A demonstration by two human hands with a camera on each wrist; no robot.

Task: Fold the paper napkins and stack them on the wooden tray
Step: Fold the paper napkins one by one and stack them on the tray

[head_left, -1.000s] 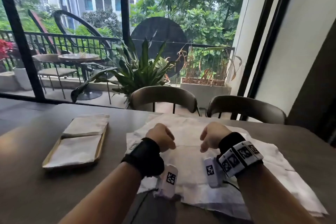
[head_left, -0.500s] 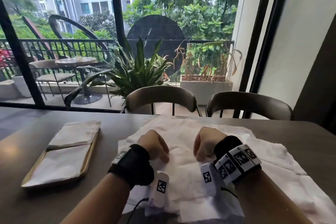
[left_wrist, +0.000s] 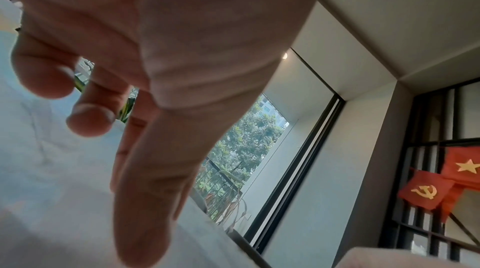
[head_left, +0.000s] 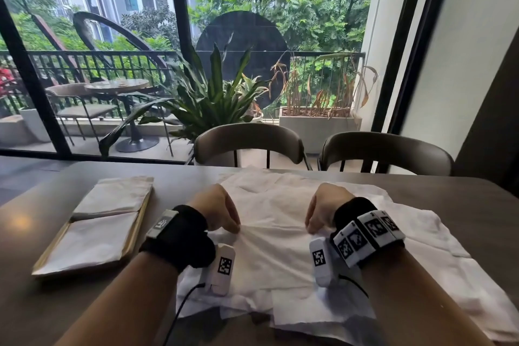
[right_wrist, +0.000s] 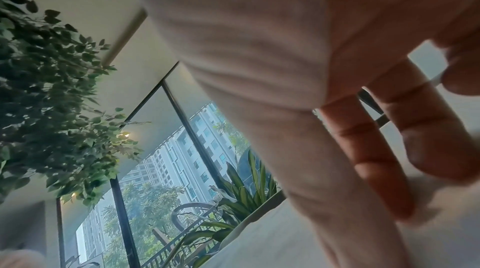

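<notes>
We pinch the top napkin with both hands, left fingers and right fingers clamped on it, paper stretched taut between them. We should lift evenly, match edges before creasing. The wooden tray waits left of our fingers.

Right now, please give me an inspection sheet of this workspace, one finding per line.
Surface: dark table, bare at the edges.
Job's things: wooden tray at left holds folded napkins; unfolded napkins lie spread in front.
Clutter: nothing seen.
Hands: left hand and right hand each pinch the top napkin, which creases between them.
Cables: black cable runs from the left wrist.
Surroundings: two chairs, window, balcony plants.
</notes>
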